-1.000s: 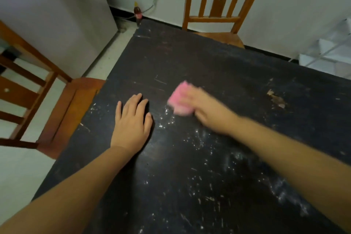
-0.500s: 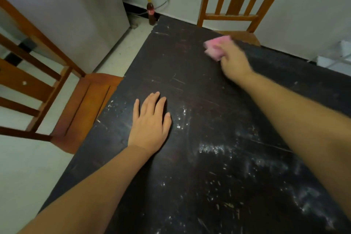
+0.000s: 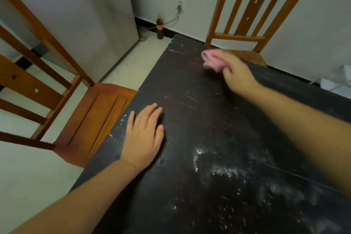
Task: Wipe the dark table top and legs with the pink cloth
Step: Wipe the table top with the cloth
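Observation:
The dark table top (image 3: 199,119) fills the lower right of the head view, scratched and streaked with whitish dust near me. My right hand (image 3: 237,74) reaches toward the far left corner and grips the bunched pink cloth (image 3: 212,60), which sits on the wood there. My left hand (image 3: 144,135) lies flat on the table near its left edge, fingers straight and together, holding nothing. The table legs are out of sight.
A wooden chair (image 3: 91,119) stands tight against the table's left edge, another chair (image 3: 247,38) at the far edge. A grey cabinet (image 3: 85,15) fills the back left. A dark bottle (image 3: 160,27) stands on the floor by the wall socket.
My right hand swept the pink cloth from the middle of the table out to its far end, then a little left toward the corner. My left hand stayed planted.

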`<state>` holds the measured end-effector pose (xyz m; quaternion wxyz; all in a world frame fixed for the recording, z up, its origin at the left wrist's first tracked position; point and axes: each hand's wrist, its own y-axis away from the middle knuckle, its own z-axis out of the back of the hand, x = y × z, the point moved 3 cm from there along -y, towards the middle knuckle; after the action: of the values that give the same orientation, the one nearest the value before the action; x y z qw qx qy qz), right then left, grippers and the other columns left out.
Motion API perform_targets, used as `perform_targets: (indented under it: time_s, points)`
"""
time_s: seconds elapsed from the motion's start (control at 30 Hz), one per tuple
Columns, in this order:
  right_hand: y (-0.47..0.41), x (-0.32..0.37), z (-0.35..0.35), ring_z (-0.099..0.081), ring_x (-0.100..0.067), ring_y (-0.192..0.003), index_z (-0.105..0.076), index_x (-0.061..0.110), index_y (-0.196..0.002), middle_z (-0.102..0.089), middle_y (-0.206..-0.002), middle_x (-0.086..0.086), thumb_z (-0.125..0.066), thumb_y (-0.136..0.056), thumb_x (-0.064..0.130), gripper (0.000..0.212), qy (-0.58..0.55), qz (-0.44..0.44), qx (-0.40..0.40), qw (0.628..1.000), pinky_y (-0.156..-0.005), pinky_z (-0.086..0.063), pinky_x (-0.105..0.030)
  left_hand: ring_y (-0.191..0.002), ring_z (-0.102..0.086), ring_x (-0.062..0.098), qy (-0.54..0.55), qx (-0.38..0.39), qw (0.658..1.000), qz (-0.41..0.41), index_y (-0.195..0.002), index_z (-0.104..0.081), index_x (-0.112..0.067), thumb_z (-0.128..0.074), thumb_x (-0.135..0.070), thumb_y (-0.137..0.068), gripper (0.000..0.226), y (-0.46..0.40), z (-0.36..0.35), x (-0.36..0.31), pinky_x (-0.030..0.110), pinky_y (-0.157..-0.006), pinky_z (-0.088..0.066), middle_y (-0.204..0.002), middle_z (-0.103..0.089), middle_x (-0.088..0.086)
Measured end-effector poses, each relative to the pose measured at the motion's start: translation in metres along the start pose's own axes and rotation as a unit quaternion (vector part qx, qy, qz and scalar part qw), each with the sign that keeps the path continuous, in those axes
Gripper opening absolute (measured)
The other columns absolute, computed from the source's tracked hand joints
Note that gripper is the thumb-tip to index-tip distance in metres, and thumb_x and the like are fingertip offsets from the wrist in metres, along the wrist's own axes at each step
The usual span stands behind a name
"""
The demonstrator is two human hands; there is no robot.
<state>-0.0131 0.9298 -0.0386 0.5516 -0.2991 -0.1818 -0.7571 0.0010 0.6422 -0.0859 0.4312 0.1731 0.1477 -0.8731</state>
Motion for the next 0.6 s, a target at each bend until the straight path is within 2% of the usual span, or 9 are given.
perform_targets:
  time_s: [0.1, 0.17, 0.23, 0.27, 0.33, 0.4, 0.43, 0.5, 0.6]
  points:
    - [-0.046, -0.012, -0.020, -0.042, -0.028, -0.128, -0.054, -0.002, -0.123, -0.050, -0.133, -0.016, -0.038, -0.088, -0.010, 0.040, 0.041, -0.055, -0.032, 0.997, -0.104, -0.028, -0.026, -0.134, -0.030, 0.023, -0.060, -0.001, 0.997, 0.039, -0.133, -0.043, -0.011, -0.020, -0.038, -0.091, 0.055, -0.002, 0.009, 0.030, 0.046, -0.111, -0.015, -0.142, -0.039, 0.009]
    - [-0.027, 0.008, -0.057, -0.044, -0.026, -0.125, -0.058, -0.003, -0.120, -0.052, -0.131, -0.019, -0.041, -0.086, -0.008, 0.039, 0.045, 0.010, -0.010, 0.999, -0.107, -0.025, -0.023, -0.134, -0.032, 0.028, -0.067, 0.005, 0.996, 0.055, -0.132, -0.043, -0.008, -0.023, -0.038, -0.091, 0.055, -0.002, 0.009, 0.035, 0.050, -0.109, -0.025, -0.142, -0.039, 0.013]
    - [0.022, 0.037, -0.090, -0.039, -0.016, -0.127, -0.057, -0.001, -0.123, -0.050, -0.132, -0.017, -0.036, -0.085, -0.005, 0.043, 0.014, 0.119, 0.036, 0.992, -0.112, -0.017, -0.016, -0.132, -0.034, 0.027, -0.054, 0.002, 0.997, 0.049, -0.133, -0.042, -0.008, -0.024, -0.037, -0.091, 0.054, -0.001, 0.009, 0.034, 0.050, -0.106, -0.031, -0.142, -0.040, 0.013]
    - [0.053, 0.046, -0.102, -0.033, -0.016, -0.132, -0.055, 0.003, -0.126, -0.046, -0.137, -0.017, -0.034, -0.084, -0.002, 0.048, 0.009, 0.163, 0.070, 0.984, -0.115, -0.013, -0.021, -0.132, -0.035, 0.026, -0.036, -0.005, 0.998, 0.051, -0.133, -0.042, -0.008, -0.024, -0.036, -0.091, 0.054, -0.001, 0.010, 0.034, 0.048, -0.106, -0.031, -0.141, -0.040, 0.013]
    - [0.110, 0.060, -0.108, -0.018, -0.017, -0.142, -0.047, 0.017, -0.136, -0.031, -0.150, -0.006, -0.035, -0.084, 0.000, 0.056, 0.017, 0.186, 0.169, 0.968, -0.118, -0.004, -0.027, -0.130, -0.037, 0.026, 0.005, -0.021, 0.997, 0.070, -0.133, -0.042, -0.007, -0.024, -0.035, -0.091, 0.054, -0.001, 0.013, 0.036, 0.043, -0.105, -0.031, -0.141, -0.041, 0.012]
    - [0.125, 0.059, -0.095, -0.013, -0.010, -0.142, -0.046, 0.017, -0.136, -0.028, -0.149, 0.003, -0.038, -0.085, -0.002, 0.056, -0.010, 0.204, 0.243, 0.948, -0.116, -0.001, -0.018, -0.129, -0.039, 0.026, 0.021, -0.027, 0.996, 0.077, -0.131, -0.045, -0.007, -0.024, -0.035, -0.090, 0.054, -0.001, 0.015, 0.037, 0.043, -0.105, -0.032, -0.140, -0.043, 0.012]
    - [0.110, 0.062, -0.084, -0.019, -0.008, -0.138, -0.049, 0.012, -0.133, -0.032, -0.145, 0.001, -0.038, -0.084, -0.002, 0.052, -0.025, 0.202, 0.241, 0.949, -0.114, -0.004, -0.013, -0.129, -0.039, 0.026, 0.018, -0.027, 0.997, 0.073, -0.130, -0.047, -0.007, -0.024, -0.035, -0.090, 0.053, -0.002, 0.014, 0.037, 0.043, -0.104, -0.032, -0.139, -0.043, 0.012]
    - [0.045, 0.059, -0.060, -0.030, -0.004, -0.130, -0.049, 0.012, -0.131, -0.041, -0.140, -0.004, -0.038, -0.087, -0.003, 0.048, -0.023, 0.141, 0.127, 0.981, -0.111, -0.011, -0.009, -0.129, -0.039, 0.025, 0.022, -0.027, 0.997, 0.067, -0.128, -0.048, -0.008, -0.024, -0.036, -0.091, 0.053, -0.001, 0.013, 0.038, 0.039, -0.105, -0.029, -0.139, -0.044, 0.011]
    - [-0.062, 0.043, -0.033, -0.035, -0.006, -0.128, -0.044, 0.020, -0.137, -0.043, -0.143, -0.005, -0.037, -0.093, -0.004, 0.050, 0.022, 0.032, 0.010, 0.999, -0.110, -0.025, -0.023, -0.131, -0.034, 0.017, 0.059, -0.036, 0.994, 0.081, -0.133, -0.044, -0.011, -0.021, -0.040, -0.090, 0.056, -0.002, 0.014, 0.040, 0.029, -0.108, -0.022, -0.141, -0.041, 0.005]
